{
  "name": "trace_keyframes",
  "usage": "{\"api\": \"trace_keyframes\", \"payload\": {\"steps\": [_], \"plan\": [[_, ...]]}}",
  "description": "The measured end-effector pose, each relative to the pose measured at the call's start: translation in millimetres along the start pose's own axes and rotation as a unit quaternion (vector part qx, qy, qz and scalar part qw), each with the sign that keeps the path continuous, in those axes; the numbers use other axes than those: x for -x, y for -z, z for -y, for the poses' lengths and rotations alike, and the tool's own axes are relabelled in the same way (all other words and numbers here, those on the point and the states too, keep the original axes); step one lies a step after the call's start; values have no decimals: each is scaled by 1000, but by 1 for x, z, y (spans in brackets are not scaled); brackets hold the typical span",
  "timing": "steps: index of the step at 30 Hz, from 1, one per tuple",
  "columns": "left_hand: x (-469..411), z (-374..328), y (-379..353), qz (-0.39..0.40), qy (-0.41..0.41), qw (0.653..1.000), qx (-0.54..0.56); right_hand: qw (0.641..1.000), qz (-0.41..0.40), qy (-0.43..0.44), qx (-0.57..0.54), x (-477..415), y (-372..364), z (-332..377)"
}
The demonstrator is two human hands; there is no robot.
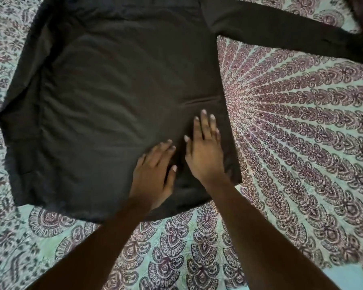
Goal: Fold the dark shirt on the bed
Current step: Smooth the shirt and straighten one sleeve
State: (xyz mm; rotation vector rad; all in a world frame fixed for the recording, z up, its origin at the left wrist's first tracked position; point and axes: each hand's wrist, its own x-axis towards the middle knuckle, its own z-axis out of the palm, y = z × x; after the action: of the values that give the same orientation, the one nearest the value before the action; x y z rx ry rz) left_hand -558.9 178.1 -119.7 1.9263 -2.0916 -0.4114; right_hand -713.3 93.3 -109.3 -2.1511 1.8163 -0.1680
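Fingers (204,124) of both hands lie straight and a little spread, pressed flat on cloth and gripping nothing. From the head view, my right hand (205,155) rests palm down on the lower right part of the dark shirt (113,91), just inside its right side edge. My left hand (153,174) lies close beside it, nearer the hem (176,214), fingertips angled up and to the right. The two hands are nearly touching.

The shirt is spread across the patterned bedspread (291,132), with its hem toward me and its shoulders at the far edge of the picture. It takes up most of the upper left of the view. One long sleeve (281,32) stretches out to the right, flat on the bed, well apart from my hands. Along the left side a darker band of fabric (23,97) runs down the body. I cannot tell whether that is the other sleeve laid in or only the side turned over. A short crease (201,101) sits just above my right fingertips, and soft ripples cross the middle.

I judge that I am early in the job: the shirt is laid out and I am smoothing it. The right sleeve is not yet brought in, the sides are not squared, and the body has not been doubled up from the hem. Nearly all the real folding is left.
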Motion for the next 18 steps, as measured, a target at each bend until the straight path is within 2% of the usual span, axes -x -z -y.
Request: {"api": "trace_keyframes", "payload": {"steps": [2,5,7,10,15,17,18], "plan": [[-22,25,12,-44,22,998,-38,999,18,32,11,-44,-14,14],[-49,70,26,-26,46,992,-113,998,28,27,40,-90,-26,25],[-54,89,28,10,54,992,-118,998,-10,-50,34,-91,-31,25],[-42,93,27,42,37,991,-123,980,-76,-179,41,-44,-31,22],[-21,93,33,56,8,992,-113,941,-20,-338,-6,32,-13,22],[-20,93,34,55,8,992,-117,935,-30,-351,-46,21,-5,32],[-20,92,33,56,11,991,-121,946,-48,-317,-45,7,-1,39]]}}
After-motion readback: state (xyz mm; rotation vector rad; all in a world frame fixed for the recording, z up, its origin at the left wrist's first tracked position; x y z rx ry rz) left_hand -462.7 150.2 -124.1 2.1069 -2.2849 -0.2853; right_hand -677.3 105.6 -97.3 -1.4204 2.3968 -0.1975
